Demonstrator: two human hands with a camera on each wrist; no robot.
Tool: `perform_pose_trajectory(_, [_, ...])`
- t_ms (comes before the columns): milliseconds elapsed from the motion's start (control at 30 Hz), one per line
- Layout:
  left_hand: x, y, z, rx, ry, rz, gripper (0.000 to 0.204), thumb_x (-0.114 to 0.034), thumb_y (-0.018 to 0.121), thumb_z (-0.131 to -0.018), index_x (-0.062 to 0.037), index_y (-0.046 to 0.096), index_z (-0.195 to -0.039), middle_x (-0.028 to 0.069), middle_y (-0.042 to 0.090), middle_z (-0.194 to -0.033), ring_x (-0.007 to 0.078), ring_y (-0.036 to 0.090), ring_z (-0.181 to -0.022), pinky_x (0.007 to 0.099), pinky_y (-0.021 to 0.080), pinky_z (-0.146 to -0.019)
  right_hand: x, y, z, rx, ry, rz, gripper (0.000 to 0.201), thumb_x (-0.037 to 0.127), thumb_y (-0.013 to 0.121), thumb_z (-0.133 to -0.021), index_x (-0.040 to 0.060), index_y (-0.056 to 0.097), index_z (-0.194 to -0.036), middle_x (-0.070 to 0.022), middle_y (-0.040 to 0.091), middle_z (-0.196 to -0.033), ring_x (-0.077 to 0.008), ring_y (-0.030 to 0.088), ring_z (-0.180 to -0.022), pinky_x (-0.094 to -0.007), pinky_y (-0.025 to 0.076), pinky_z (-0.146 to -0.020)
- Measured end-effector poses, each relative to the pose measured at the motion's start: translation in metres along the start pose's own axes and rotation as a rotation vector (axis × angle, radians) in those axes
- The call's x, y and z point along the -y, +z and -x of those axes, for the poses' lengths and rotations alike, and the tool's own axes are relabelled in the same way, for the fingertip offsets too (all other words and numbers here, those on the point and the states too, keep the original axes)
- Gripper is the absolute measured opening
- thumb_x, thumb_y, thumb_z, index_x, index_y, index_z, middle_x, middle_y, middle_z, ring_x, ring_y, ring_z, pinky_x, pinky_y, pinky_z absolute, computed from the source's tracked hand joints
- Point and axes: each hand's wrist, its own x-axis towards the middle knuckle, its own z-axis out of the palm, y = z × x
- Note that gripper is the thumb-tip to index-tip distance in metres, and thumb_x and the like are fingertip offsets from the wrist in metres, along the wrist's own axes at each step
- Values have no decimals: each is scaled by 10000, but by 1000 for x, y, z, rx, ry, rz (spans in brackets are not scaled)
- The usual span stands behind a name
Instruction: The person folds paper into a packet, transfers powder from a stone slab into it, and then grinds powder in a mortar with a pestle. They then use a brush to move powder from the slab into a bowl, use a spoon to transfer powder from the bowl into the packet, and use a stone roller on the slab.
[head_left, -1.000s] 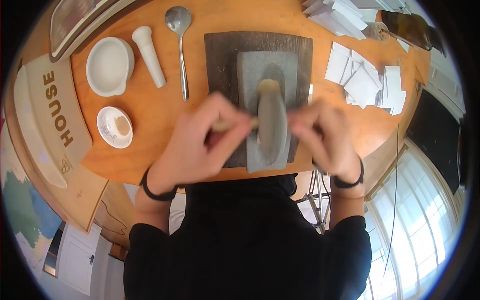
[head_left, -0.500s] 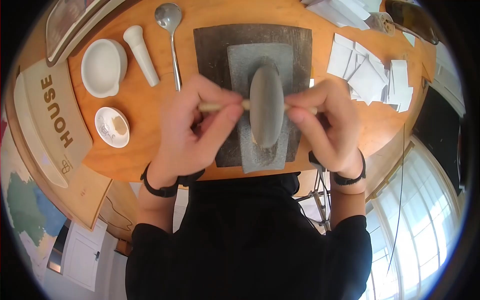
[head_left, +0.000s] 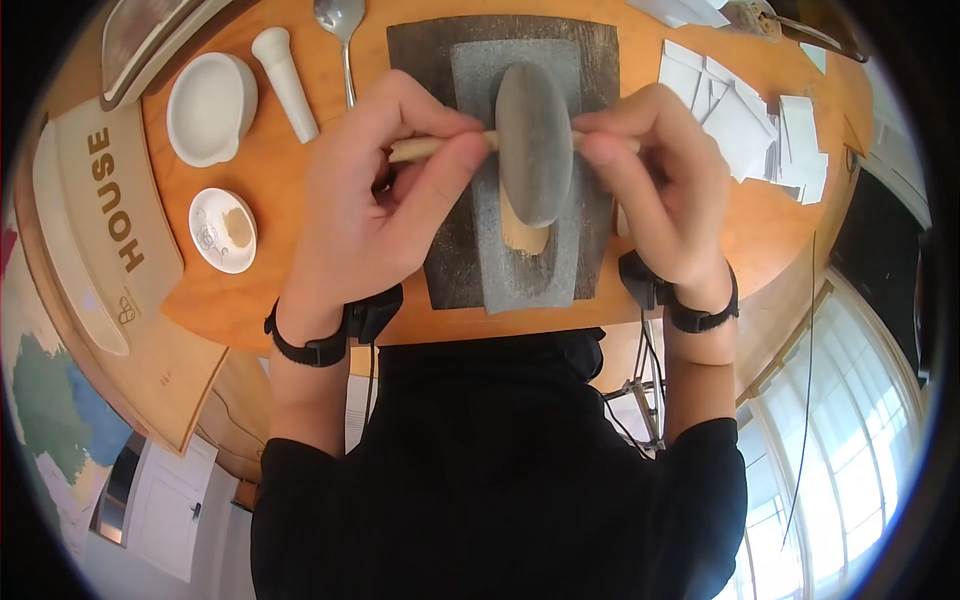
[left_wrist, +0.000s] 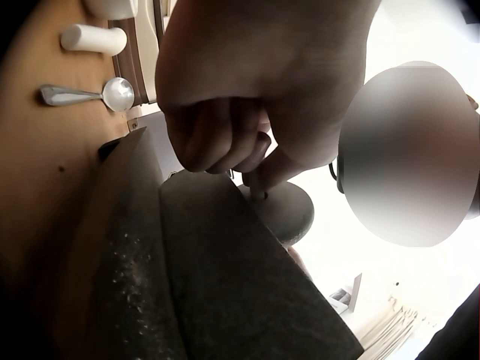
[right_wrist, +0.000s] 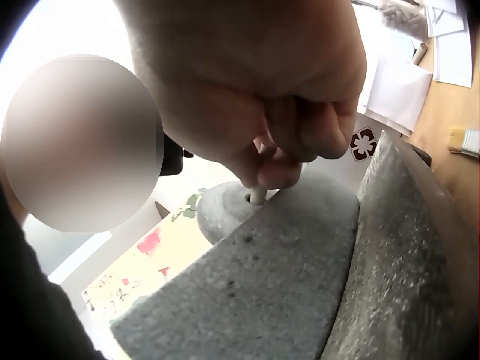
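A grey stone wheel (head_left: 535,145) stands on edge over the grey stone trough (head_left: 552,290), with a pale wooden rod (head_left: 415,149) through its middle. My left hand (head_left: 375,200) pinches the rod's left end between thumb and fingers; my right hand (head_left: 665,180) pinches its right end. Tan powder (head_left: 525,238) lies in the trough below the wheel's near edge. In the left wrist view the wheel (left_wrist: 289,214) shows beyond the trough (left_wrist: 240,277), under my left hand (left_wrist: 262,75). The right wrist view has my right hand (right_wrist: 255,67) at the rod (right_wrist: 258,196) beside the wheel (right_wrist: 221,212).
A dark board (head_left: 440,275) lies under the trough. To the left are a white mortar (head_left: 212,110), a pestle (head_left: 287,85), a spoon (head_left: 342,20) and a small dish (head_left: 223,230) with powder. White papers (head_left: 720,110) lie on the right; a brush (right_wrist: 465,141) shows in the right wrist view.
Both hands and the wheel have moved away from the body along the trough, uncovering the tan powder at the near side. The head view has also shifted slightly.
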Motion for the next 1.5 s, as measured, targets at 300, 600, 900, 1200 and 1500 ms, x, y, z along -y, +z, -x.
perform_pose_trajectory(300, [-10, 13, 58, 91, 127, -108, 82, -60, 673, -901, -45, 611, -952, -6, 601, -696, 35, 476, -533, 204, 329, -473, -3, -11, 23, 290, -216, -52, 82, 88, 679, -883, 20, 637, -865, -77, 663, -773, -218, 643, -659, -291, 467, -574])
perform_pose_trajectory(600, [-9, 11, 8, -103, 14, 34, 83, -82, 674, -915, -51, 604, -947, -92, 378, -582, -13, 311, -524, 190, 257, -470, -7, 0, -6, 31, -153, -52, 43, 60, 624, -914, 21, 635, -901, -19, 574, -681, -103, 437, -537, -266, 320, -496])
perform_pose_trajectory(900, [-9, 14, 55, 35, -47, 8, 80, -81, 655, -932, -52, 582, -948, -89, 429, -627, -4, 321, -538, 199, 260, -490, 8, -13, 23, 243, -119, 52, 42, 68, 617, -911, 30, 626, -927, -38, 533, -637, -148, 426, -508, -285, 337, -495])
perform_pose_trajectory(1200, [-11, 8, 38, 49, -85, 47, 76, -91, 617, -960, -41, 561, -965, -54, 516, -714, 2, 363, -569, 192, 293, -512, 21, -9, 24, 144, -60, 59, 44, 70, 629, -908, 32, 621, -928, -33, 536, -643, -125, 429, -507, -287, 339, -493])
perform_pose_trajectory(1500, [4, 7, 9, 28, -29, 275, 42, -81, 557, -992, -57, 530, -1013, -48, 505, -810, 8, 379, -663, 191, 294, -550, 17, -2, 4, 35, -47, -4, 112, 116, 627, -921, 7, 602, -918, -78, 611, -717, -154, 470, -536, -291, 370, -522])
